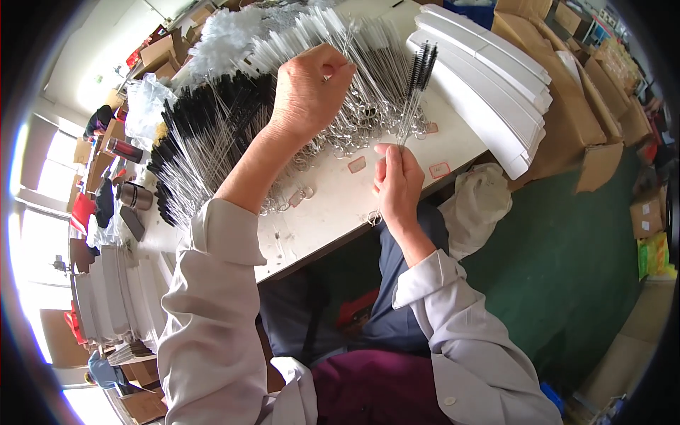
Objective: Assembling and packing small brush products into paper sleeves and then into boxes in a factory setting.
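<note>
1. The right hand (401, 185) is closed, thumb against fingers, around the stems of a few held brushes (421, 71). Their black bristles point up and away, and rings show below the fist; gripping the stems probably keeps the bristles uncrushed. At least two heads show; overlap hides the exact number.
2. One white bag (478, 212) hangs beside the counter (312, 241), near the right hand.
3. Four small red-edged tags (356, 164) lie on the counter, near the ring ends.
4. The left hand (312, 92) has thumb and forefinger brought together over the pile; a thin stem rises at the fingertips, but I cannot tell whether it is gripped.
5. Black brushes (212, 134) lie heaped at left, too many to count; one steel cup (134, 195) stands beyond their left edge.
6. Pale brushes (304, 42), also uncountable, lie with rings toward the person, perhaps so that the ends are easy to reach.
7. White cards (489, 78) lie in several overlapping stacks at right, likely fanned to save room, beside a large carton (545, 92).
</note>
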A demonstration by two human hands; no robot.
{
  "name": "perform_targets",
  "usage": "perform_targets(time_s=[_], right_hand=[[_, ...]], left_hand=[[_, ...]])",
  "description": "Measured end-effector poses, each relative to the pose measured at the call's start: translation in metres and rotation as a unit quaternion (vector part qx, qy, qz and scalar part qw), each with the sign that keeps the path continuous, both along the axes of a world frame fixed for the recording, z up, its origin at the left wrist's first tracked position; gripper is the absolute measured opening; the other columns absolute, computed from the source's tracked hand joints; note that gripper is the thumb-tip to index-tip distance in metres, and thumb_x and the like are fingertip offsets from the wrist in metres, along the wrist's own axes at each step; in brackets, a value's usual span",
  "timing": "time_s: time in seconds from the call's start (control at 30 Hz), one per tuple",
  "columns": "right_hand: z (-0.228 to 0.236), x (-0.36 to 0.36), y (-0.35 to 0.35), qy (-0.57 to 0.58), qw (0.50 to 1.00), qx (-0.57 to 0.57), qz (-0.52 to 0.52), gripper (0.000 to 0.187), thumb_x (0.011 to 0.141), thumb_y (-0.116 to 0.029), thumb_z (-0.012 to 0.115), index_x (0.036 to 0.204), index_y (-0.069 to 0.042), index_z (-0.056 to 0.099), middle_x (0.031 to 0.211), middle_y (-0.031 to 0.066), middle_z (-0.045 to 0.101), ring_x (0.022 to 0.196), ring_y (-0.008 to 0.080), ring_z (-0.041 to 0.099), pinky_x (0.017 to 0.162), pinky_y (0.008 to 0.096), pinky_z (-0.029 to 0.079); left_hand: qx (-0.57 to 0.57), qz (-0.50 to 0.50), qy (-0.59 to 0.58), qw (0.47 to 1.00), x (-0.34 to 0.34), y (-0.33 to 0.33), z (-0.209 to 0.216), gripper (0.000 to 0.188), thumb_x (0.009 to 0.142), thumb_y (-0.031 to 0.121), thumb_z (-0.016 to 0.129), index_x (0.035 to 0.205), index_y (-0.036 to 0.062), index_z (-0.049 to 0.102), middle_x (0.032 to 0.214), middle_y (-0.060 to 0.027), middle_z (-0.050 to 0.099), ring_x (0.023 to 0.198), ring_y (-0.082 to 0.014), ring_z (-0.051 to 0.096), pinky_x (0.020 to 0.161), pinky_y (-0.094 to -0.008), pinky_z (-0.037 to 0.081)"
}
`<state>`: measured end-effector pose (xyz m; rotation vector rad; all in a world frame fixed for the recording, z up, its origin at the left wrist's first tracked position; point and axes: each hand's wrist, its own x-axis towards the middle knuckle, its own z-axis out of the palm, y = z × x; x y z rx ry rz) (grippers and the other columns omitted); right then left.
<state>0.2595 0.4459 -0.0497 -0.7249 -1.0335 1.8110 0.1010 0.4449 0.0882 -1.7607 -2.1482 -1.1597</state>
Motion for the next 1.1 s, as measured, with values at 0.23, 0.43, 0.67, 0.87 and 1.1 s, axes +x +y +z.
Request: perform_targets(time_s=[0.23,0.43,0.67,0.87,1.1], right_hand=[[0.042,-0.052,0.094,0.138,0.988,-0.061,0.02,0.023,0.103,-0.013,0.049,0.104,0.009,0.056,0.1,0.0204,0.065,0.088,0.0293,0.071,0.079,0.0397,0.063],[0.026,-0.082,0.137,0.116,0.986,-0.118,0.008,0.022,0.103,-0.009,0.048,0.106,0.011,0.055,0.103,0.0218,0.064,0.099,0.0319,0.069,0.089,0.0408,0.061],[0.014,-0.084,0.142,0.098,0.988,-0.118,0.001,0.021,0.103,-0.01,0.049,0.106,0.01,0.056,0.106,0.0211,0.064,0.097,0.0314,0.07,0.09,0.0383,0.061],[0.01,-0.082,0.136,0.045,0.999,0.005,-0.004,0.027,0.103,-0.014,0.051,0.106,0.012,0.06,0.105,0.021,0.068,0.097,0.0307,0.071,0.09,0.0387,0.06],[0.079,-0.044,0.038,-0.016,0.937,0.304,0.171,0.034,0.108,-0.023,0.05,0.107,0.006,0.067,0.108,0.0185,0.073,0.099,0.0253,0.072,0.097,0.0405,0.058]], left_hand=[[0.027,0.03,-0.122,0.992,-0.012,-0.01,0.017,0.02,0.088,0.02,0.072,0.091,0.0001,0.071,0.086,-0.0148,0.074,0.083,-0.023,0.073,0.077,-0.0358,0.056],[0.052,-0.035,-0.198,0.978,-0.009,-0.034,0.043,0.018,0.095,0.013,0.069,0.1,-0.0036,0.07,0.089,-0.0099,0.075,0.076,-0.0152,0.073,0.068,-0.0253,0.058],[0.153,-0.113,-0.323,0.927,-0.024,-0.102,0.087,0.019,0.099,0.009,0.063,0.104,-0.0096,0.065,0.1,-0.0187,0.072,0.09,-0.0261,0.075,0.075,-0.0344,0.065],[0.077,-0.111,-0.326,0.936,-0.03,-0.198,0.14,0.025,0.104,0.018,0.054,0.112,-0.0044,0.063,0.104,-0.0188,0.072,0.098,-0.0271,0.074,0.078,-0.0346,0.06],[-0.056,0.013,-0.314,0.948,0.004,-0.263,0.159,0.023,0.101,0.022,0.058,0.103,-0.0006,0.059,0.093,-0.0206,0.072,0.077,-0.0225,0.074,0.05,-0.0296,0.056]])
